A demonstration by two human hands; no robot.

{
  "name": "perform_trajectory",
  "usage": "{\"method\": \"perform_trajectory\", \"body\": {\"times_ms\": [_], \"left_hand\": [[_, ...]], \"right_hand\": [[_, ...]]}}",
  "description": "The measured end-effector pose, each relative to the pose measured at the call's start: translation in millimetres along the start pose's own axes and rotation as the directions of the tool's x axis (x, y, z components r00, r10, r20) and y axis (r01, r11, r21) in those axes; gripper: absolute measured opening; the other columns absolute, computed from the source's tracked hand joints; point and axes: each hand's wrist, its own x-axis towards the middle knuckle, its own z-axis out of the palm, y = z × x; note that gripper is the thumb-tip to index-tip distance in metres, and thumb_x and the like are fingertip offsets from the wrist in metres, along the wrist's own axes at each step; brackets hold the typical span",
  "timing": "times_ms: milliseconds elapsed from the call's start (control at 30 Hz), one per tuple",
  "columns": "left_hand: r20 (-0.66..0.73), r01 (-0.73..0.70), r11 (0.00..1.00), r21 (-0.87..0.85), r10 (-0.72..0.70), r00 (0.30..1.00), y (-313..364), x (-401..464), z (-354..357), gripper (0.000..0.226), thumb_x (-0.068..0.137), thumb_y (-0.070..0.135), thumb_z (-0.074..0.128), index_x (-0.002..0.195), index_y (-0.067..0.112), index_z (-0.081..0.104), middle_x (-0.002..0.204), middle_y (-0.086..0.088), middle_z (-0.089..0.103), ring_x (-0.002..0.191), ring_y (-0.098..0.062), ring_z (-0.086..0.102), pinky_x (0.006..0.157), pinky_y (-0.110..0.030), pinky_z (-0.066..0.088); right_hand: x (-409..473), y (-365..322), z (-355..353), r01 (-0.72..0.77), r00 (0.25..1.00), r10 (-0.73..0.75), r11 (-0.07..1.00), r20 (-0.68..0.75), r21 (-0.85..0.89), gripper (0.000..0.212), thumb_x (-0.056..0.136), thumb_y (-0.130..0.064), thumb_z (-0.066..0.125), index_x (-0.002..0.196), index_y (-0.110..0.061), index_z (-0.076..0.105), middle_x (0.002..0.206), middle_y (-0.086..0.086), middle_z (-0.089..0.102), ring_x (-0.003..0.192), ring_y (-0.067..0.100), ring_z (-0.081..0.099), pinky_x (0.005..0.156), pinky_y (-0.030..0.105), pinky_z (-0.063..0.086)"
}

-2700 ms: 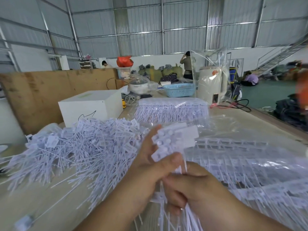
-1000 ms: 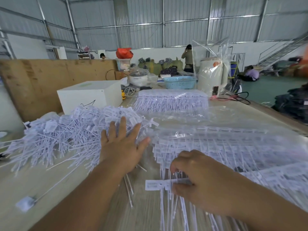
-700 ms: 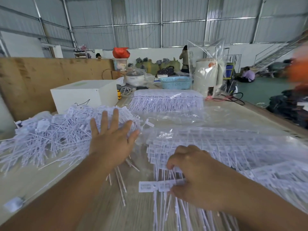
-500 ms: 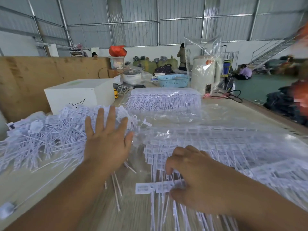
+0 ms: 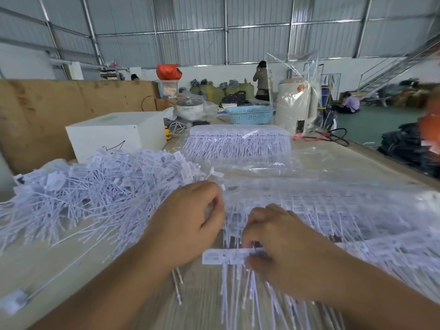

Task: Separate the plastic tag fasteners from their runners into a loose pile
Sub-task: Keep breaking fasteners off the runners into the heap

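On the table [image 5: 357,160], fasteners [image 5: 228,256] under right hand [image 5: 283,248].

loose pile of white tag fasteners [image 5: 100,194]: tangled heap, left on table | fasteners on runners [image 5: 333,225]: flat rows, right, under clear plastic | front strip [image 5: 223,256]: tails pointing toward viewer

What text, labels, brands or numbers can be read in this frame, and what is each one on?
No text can be quoted.
Fastener strip under the right hand: faint print, too blurred to read.
Loose pile of separated fasteners: tags too small to read.
White box: a black swoosh-like mark, no letters legible.
Kettle in clear wrap: an orange sticker, unreadable.
Bagged fasteners: print not legible.
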Motion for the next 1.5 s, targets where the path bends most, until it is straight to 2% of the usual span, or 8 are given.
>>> {"method": "perform_trajectory", "body": {"times_ms": [167, 300, 500, 700, 900, 1067, 1300, 1500], "left_hand": [[0.138, 0.069, 0.996, -0.051, -0.062, 0.989, -1.8, -3.3, 2.8, 0.017, 0.096, 0.038, 0.045, 0.082, 0.031, 0.050, 0.068, 0.010, 0.054, 0.063, -0.007, 0.051, 0.059, -0.032, 0.042], [0.095, 0.057, 0.996, -0.070, -0.050, 0.994, -5.4, -4.6, 1.6, 0.025, 0.091, 0.044, 0.059, 0.109, 0.027, 0.060, 0.099, 0.017, 0.053, 0.094, 0.005, 0.047, 0.083, -0.019, 0.040], [0.218, -0.065, 0.988, -0.142, 0.095, 0.971, 12.0, -1.9, -3.1, 0.015, 0.084, 0.017, 0.063, 0.086, 0.032, 0.065, 0.091, 0.017, 0.047, 0.088, 0.002, 0.050, 0.073, -0.013, 0.038], [0.404, -0.004, 0.996, 0.093, -0.034, 0.914, 2.7, -8.8, 6.1, 0.029, 0.084, 0.052, 0.064, 0.109, 0.039, 0.057, 0.104, 0.021, 0.043, 0.101, 0.002, 0.042, 0.087, -0.026, 0.045], [0.266, 0.130, 0.990, -0.045, -0.114, 0.957, 4.1, -4.2, 1.8, 0.012, 0.088, 0.029, 0.062, 0.087, 0.039, 0.055, 0.073, 0.010, 0.064, 0.059, -0.009, 0.058, 0.057, -0.031, 0.050], [0.307, 0.185, 0.975, -0.124, -0.139, 0.942, 1.7, -7.3, 2.7, 0.011, 0.089, 0.040, 0.062, 0.097, 0.044, 0.055, 0.081, 0.016, 0.063, 0.064, -0.003, 0.060, 0.057, -0.022, 0.045], [0.092, 0.103, 0.969, -0.225, -0.084, 0.992, 13.2, -6.4, 1.3, 0.010, 0.089, 0.028, 0.065, 0.085, 0.036, 0.061, 0.073, 0.020, 0.061, 0.052, -0.004, 0.054, 0.048, -0.010, 0.036], [0.085, -0.042, 0.967, -0.250, 0.065, 0.994, 18.5, -4.9, -4.8, 0.019, 0.087, 0.049, 0.054, 0.086, 0.033, 0.064, 0.084, 0.019, 0.059, 0.077, -0.007, 0.059, 0.064, -0.011, 0.039]], "right_hand": [[5.9, 2.9, 1.8, -0.009, 0.987, 0.014, 1.000, -0.157, 0.029, 0.007, 0.091, -0.033, 0.060, 0.092, -0.027, 0.064, 0.097, -0.012, 0.050, 0.101, 0.011, 0.041, 0.092, 0.030, 0.038], [5.5, 6.5, 6.3, -0.009, 0.988, 0.012, 1.000, -0.154, 0.020, 0.013, 0.093, -0.035, 0.057, 0.102, -0.027, 0.062, 0.102, -0.016, 0.044, 0.107, 0.009, 0.037, 0.096, 0.029, 0.035], [5.1, 7.9, 4.6, -0.003, 0.991, 0.015, 0.996, -0.130, 0.086, 0.007, 0.093, -0.033, 0.059, 0.095, -0.030, 0.053, 0.104, -0.014, 0.044, 0.106, 0.009, 0.036, 0.096, 0.029, 0.035], [5.4, 6.7, -1.4, -0.024, 0.988, 0.047, 0.988, -0.146, 0.155, 0.016, 0.094, -0.020, 0.056, 0.084, -0.030, 0.050, 0.095, -0.015, 0.046, 0.103, 0.008, 0.039, 0.092, 0.027, 0.036], [-1.7, 12.4, -15.1, -0.119, 0.993, 0.119, 0.976, 0.011, 0.181, 0.018, 0.098, -0.011, 0.043, 0.107, -0.017, 0.058, 0.106, -0.006, 0.057, 0.102, 0.014, 0.053, 0.090, 0.034, 0.046], [-6.6, 10.9, -26.4, -0.138, 0.985, 0.135, 0.990, 0.110, 0.024, 0.043, 0.089, 0.000, 0.043, 0.124, -0.024, 0.053, 0.119, -0.008, 0.049, 0.105, 0.011, 0.051, 0.087, 0.033, 0.049], [-11.8, 14.3, -33.2, -0.175, 0.948, 0.182, 0.983, 0.261, -0.051, 0.015, 0.084, -0.037, 0.062, 0.090, -0.024, 0.059, 0.092, -0.010, 0.052, 0.083, 0.011, 0.056, 0.072, 0.032, 0.052], [-3.2, 15.1, -22.1, -0.040, 0.999, 0.042, 0.990, 0.011, -0.133, 0.015, 0.080, -0.034, 0.052, 0.070, -0.022, 0.050, 0.073, -0.007, 0.050, 0.075, 0.015, 0.054, 0.064, 0.030, 0.037]]}}
